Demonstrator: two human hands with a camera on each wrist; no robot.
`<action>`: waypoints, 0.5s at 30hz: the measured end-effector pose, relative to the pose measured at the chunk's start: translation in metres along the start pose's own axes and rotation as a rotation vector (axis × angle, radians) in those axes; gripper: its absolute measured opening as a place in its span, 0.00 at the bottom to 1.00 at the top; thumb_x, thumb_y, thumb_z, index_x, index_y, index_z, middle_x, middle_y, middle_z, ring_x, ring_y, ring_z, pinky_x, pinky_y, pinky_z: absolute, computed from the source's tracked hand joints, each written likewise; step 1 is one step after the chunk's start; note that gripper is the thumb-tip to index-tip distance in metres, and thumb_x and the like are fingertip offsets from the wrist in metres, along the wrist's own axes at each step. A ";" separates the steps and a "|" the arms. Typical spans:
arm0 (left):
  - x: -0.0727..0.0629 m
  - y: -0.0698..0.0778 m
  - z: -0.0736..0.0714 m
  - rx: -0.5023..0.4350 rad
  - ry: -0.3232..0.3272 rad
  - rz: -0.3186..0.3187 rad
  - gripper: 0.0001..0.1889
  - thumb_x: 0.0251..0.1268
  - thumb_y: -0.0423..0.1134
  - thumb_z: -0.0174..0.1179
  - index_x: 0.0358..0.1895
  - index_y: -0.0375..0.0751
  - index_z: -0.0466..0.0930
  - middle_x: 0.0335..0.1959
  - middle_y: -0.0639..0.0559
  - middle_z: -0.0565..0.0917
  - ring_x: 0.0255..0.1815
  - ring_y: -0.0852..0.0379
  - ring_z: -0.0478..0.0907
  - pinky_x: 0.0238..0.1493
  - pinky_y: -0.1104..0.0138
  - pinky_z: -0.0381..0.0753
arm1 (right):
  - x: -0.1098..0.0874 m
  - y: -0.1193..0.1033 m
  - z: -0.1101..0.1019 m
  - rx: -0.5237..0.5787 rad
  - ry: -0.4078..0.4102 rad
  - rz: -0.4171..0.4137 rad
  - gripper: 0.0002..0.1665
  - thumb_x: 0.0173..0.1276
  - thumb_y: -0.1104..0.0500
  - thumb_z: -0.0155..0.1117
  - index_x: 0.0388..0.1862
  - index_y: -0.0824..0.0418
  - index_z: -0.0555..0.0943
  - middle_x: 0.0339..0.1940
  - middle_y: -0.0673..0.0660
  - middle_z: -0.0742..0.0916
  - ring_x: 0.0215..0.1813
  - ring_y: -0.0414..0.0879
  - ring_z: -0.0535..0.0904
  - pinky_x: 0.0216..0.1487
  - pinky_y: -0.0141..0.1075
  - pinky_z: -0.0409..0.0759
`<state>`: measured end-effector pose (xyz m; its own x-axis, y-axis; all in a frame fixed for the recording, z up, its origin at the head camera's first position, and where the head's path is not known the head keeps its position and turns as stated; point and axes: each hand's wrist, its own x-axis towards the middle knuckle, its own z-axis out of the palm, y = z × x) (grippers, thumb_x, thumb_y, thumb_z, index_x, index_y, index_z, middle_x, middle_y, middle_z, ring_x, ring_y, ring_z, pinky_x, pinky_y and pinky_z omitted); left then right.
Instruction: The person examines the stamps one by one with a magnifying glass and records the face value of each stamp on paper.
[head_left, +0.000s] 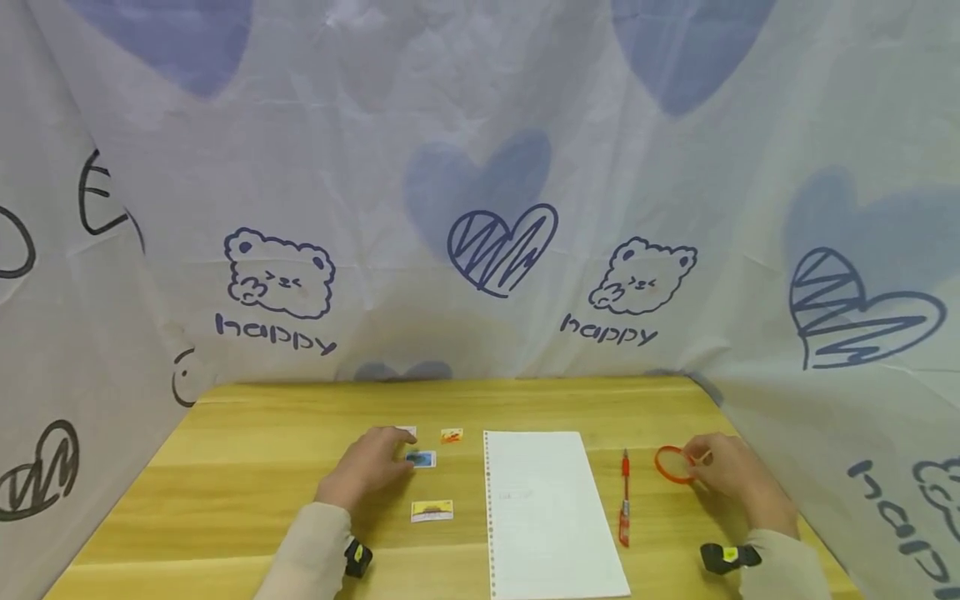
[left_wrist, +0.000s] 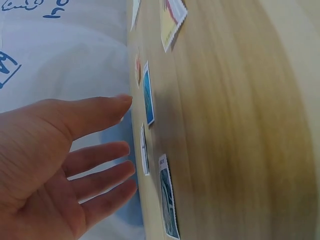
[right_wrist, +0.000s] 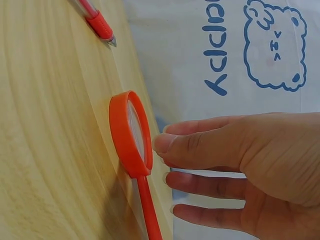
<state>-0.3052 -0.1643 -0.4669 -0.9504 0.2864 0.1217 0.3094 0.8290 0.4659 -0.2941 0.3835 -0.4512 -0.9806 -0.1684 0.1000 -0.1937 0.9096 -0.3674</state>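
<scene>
In the head view my left hand [head_left: 375,465] hovers over the left part of the table, its fingers loosely spread beside a blue stamp [head_left: 422,459]. The left wrist view has nothing between its thumb and fingers, and a dark green stamp [left_wrist: 168,197] lies below the fingertips. The head view hides that green stamp behind the hand. At the right, my right hand [head_left: 727,471] is close to an orange-red magnifying glass [right_wrist: 126,135] lying on the table. Its relaxed fingers point toward the lens rim, with the handle [right_wrist: 148,207] below them.
A yellow stamp [head_left: 432,511] and a small orange stamp [head_left: 452,435] lie near the left hand. White punched paper [head_left: 551,525] occupies the middle, with a red pen [head_left: 625,500] beside it. A printed cloth [head_left: 510,333] hangs behind the wooden table [head_left: 225,500].
</scene>
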 end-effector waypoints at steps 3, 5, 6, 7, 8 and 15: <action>-0.002 -0.001 0.000 0.000 -0.001 -0.009 0.17 0.59 0.33 0.73 0.53 0.37 0.87 0.57 0.40 0.88 0.62 0.37 0.82 0.69 0.45 0.78 | 0.000 -0.001 0.003 0.008 0.003 0.015 0.08 0.60 0.64 0.75 0.39 0.63 0.88 0.37 0.61 0.91 0.38 0.50 0.84 0.38 0.41 0.82; -0.003 -0.001 0.001 -0.008 -0.002 -0.008 0.17 0.59 0.32 0.73 0.52 0.36 0.87 0.56 0.40 0.88 0.62 0.37 0.82 0.69 0.45 0.78 | 0.000 0.000 0.005 0.008 0.011 0.013 0.08 0.60 0.65 0.75 0.38 0.63 0.88 0.37 0.62 0.91 0.38 0.51 0.85 0.39 0.43 0.83; -0.003 -0.001 0.002 -0.010 -0.003 -0.003 0.17 0.59 0.32 0.73 0.52 0.36 0.87 0.56 0.40 0.88 0.62 0.37 0.82 0.69 0.45 0.78 | -0.001 0.001 0.006 0.006 0.014 0.011 0.08 0.59 0.65 0.75 0.38 0.64 0.88 0.37 0.62 0.91 0.38 0.52 0.85 0.39 0.44 0.83; -0.003 -0.001 0.002 -0.012 -0.005 0.002 0.17 0.58 0.32 0.73 0.52 0.36 0.87 0.56 0.39 0.88 0.62 0.37 0.82 0.68 0.44 0.79 | -0.002 0.002 0.006 0.003 0.018 0.013 0.08 0.59 0.65 0.76 0.38 0.63 0.88 0.37 0.62 0.91 0.38 0.52 0.85 0.40 0.44 0.84; -0.003 0.000 0.003 -0.014 -0.008 0.008 0.17 0.58 0.32 0.73 0.52 0.35 0.87 0.56 0.39 0.88 0.62 0.36 0.82 0.68 0.44 0.79 | -0.003 0.002 0.007 -0.003 0.021 0.010 0.08 0.59 0.65 0.76 0.38 0.63 0.88 0.37 0.62 0.91 0.38 0.52 0.86 0.41 0.45 0.84; -0.002 0.000 0.000 0.002 0.012 0.011 0.18 0.56 0.31 0.74 0.51 0.35 0.87 0.55 0.39 0.89 0.60 0.37 0.83 0.66 0.45 0.81 | 0.001 0.000 0.004 0.002 0.043 -0.025 0.07 0.60 0.64 0.74 0.38 0.62 0.88 0.38 0.62 0.91 0.37 0.51 0.86 0.39 0.43 0.83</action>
<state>-0.3032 -0.1652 -0.4669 -0.9471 0.2900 0.1372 0.3201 0.8269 0.4624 -0.2951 0.3817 -0.4551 -0.9734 -0.1742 0.1489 -0.2179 0.9047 -0.3661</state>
